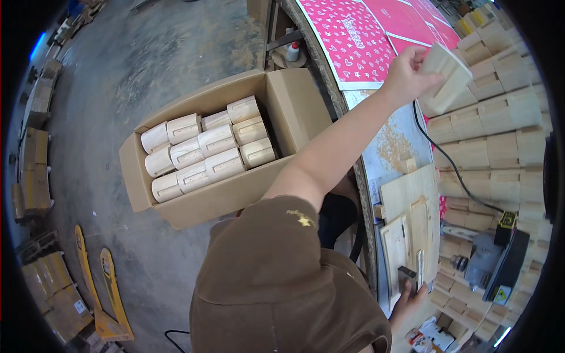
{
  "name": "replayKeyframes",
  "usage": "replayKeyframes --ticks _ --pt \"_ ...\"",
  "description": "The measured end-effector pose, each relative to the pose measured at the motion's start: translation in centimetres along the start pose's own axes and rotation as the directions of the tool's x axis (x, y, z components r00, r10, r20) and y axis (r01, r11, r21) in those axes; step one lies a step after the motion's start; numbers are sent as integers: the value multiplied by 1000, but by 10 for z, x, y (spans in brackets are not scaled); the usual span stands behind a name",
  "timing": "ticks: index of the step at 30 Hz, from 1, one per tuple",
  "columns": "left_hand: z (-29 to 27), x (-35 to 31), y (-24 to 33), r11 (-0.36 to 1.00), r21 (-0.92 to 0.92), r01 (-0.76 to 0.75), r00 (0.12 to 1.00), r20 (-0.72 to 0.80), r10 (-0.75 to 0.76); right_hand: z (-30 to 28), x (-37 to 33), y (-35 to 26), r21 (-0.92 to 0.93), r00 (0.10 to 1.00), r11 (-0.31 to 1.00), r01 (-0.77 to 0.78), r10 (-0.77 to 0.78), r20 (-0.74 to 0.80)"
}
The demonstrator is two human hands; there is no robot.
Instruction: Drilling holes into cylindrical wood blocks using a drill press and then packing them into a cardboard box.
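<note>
My left hand [407, 75] is closed around a pale wooden block [448, 79], holding it up over the far end of the workbench. Low on the right, my right hand [406, 305] is at a wooden jig [412, 188] of boards and strips. Its fingers are closed around the near end of a black-and-silver metal tool [407, 272] lying along the jig. An open cardboard box [206, 207] to my left holds rows of rounded wooden blocks [216, 140] with narrow slots in their sides.
Stacked wooden blocks [500, 117] line the bench's right side, with a dark cable and a grey motorised machine [485, 262] among them. Pink printed sheets [353, 41] cover the far end; sawdust [397, 144] lies nearer. Yellow pallet-truck forks [106, 294] and cartons [56, 294] stand on the floor at left.
</note>
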State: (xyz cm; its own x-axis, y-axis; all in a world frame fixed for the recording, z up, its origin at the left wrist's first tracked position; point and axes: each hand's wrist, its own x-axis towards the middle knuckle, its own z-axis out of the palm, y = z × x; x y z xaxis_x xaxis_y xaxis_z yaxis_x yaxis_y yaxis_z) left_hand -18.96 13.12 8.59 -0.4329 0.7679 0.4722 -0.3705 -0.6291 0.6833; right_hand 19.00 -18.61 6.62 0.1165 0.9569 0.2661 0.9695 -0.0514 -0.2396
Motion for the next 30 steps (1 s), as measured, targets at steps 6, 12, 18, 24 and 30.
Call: replayKeyframes --ticks 6,12,18,24,30 --pt "27 -95 57 941 277 193 752 574 -323 -6 -4 -2 24 1000 999 -22 22 -8" --pt "38 -111 68 780 625 -23 154 773 -615 0 17 -1 24 990 997 79 -76 -120" --pt "80 -119 47 639 766 -69 -49 637 -770 -12 10 1 79 990 995 58 -47 -137" --pt "118 -124 32 534 825 -184 -209 498 -842 -14 5 7 79 993 997 25 -15 -117" --pt "133 -140 17 609 764 -211 -293 545 -785 -16 4 13 104 997 994 33 -25 -79"
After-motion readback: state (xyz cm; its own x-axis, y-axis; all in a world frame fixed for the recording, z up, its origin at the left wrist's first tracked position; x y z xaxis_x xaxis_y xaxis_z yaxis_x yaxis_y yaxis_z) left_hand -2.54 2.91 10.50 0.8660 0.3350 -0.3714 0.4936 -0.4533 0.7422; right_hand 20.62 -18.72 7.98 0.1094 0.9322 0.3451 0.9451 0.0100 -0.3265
